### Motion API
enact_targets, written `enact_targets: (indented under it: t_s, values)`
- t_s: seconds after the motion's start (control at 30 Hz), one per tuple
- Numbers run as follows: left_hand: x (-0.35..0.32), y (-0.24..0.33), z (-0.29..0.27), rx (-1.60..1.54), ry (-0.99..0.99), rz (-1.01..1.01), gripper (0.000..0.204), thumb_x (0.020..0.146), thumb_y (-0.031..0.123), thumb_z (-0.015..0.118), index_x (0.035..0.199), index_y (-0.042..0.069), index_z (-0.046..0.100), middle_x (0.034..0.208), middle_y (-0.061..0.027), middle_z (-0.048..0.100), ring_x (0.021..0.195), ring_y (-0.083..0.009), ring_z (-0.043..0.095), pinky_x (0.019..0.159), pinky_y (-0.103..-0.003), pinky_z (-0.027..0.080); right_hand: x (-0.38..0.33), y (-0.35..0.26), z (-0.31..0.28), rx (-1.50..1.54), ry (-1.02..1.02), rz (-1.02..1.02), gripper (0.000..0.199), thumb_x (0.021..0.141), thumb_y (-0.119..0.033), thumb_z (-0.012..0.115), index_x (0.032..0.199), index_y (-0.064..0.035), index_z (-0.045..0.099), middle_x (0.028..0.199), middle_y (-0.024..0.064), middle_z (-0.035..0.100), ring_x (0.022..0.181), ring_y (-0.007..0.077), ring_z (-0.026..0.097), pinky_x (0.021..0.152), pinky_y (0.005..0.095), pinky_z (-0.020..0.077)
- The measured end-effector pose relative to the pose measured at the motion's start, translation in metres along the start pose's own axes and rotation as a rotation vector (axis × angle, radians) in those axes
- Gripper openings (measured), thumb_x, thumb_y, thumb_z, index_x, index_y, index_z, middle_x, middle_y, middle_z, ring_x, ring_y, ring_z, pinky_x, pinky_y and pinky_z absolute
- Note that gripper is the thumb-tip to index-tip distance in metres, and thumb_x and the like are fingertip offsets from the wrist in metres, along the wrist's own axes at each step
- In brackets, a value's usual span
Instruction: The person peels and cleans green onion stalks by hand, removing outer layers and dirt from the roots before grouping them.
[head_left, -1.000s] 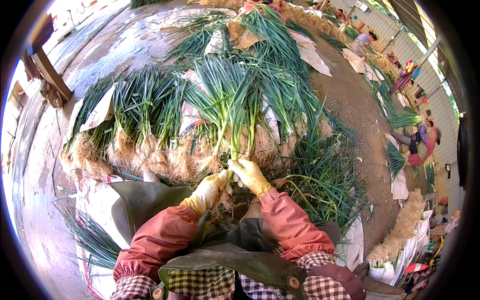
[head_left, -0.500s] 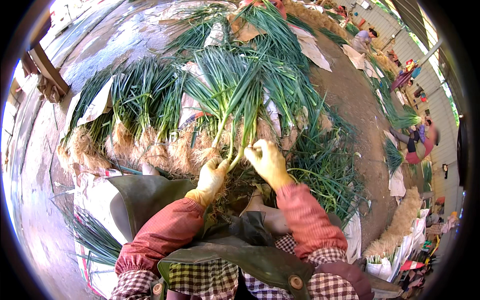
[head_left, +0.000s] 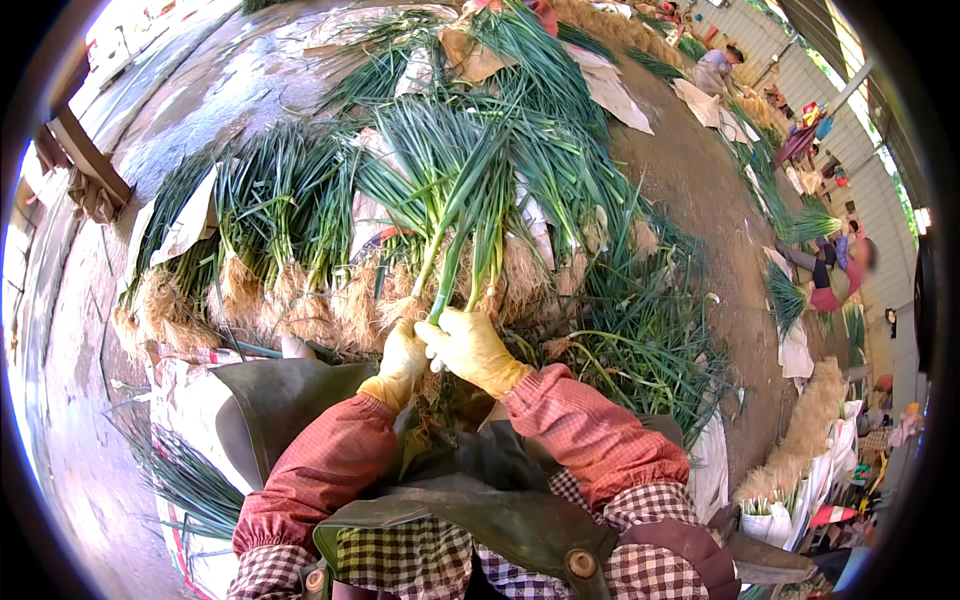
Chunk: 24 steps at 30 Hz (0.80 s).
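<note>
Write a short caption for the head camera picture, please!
Two yellow-gloved hands, left hand and right hand, grip a green onion stalk.

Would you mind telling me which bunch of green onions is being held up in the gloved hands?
The bunch of green onions gripped by the left hand and right hand; the other bunches lie untouched on the ground.

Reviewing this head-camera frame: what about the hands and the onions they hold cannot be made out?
- Head view: roots of the held green onions are hidden inside the gloved left hand and right hand.
- How many stalks are gripped: they overlap too much to count.
- Lap area: covered by the apron and sleeves.
- People at the right rim: too small and bent by the lens.
</note>
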<state>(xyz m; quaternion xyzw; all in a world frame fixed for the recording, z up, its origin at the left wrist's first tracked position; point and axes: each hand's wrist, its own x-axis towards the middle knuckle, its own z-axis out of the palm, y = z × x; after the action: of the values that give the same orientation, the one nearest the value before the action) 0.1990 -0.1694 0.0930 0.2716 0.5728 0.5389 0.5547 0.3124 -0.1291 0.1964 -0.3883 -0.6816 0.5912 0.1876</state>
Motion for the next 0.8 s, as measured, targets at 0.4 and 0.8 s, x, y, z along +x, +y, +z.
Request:
enact_targets:
  t_s: [0.4, 0.8]
  values:
    - [-0.015, 0.03, 0.014, -0.305, -0.111, -0.27, 0.017, 0.092, 0.023, 0.048, 0.09, 0.007, 0.052, 0.059, -0.0022, 0.05, 0.044, -0.0117, 0.045, 0.037, -0.025, 0.035, 0.0, 0.055, -0.093, 0.43, 0.422, 0.162, 0.054, 0.084, -0.032, 0.059, 0.126, -0.0031, 0.04, 0.111, 0.0132, 0.053, 0.065, 0.0122, 0.06, 0.053, 0.0242, 0.0538]
    - [-0.028, 0.035, 0.019, 0.063, -0.052, -0.121, 0.011, 0.084, 0.01, 0.059, 0.09, 0.001, 0.059, 0.072, -0.0028, 0.059, 0.062, -0.0093, 0.055, 0.055, -0.023, 0.047, 0.007, 0.076, -0.038, 0.696, 0.256, 0.188, 0.013, 0.084, -0.016, 0.057, 0.087, -0.003, 0.06, 0.072, 0.0016, 0.057, 0.05, 0.0067, 0.047, 0.041, 0.0183, 0.039]
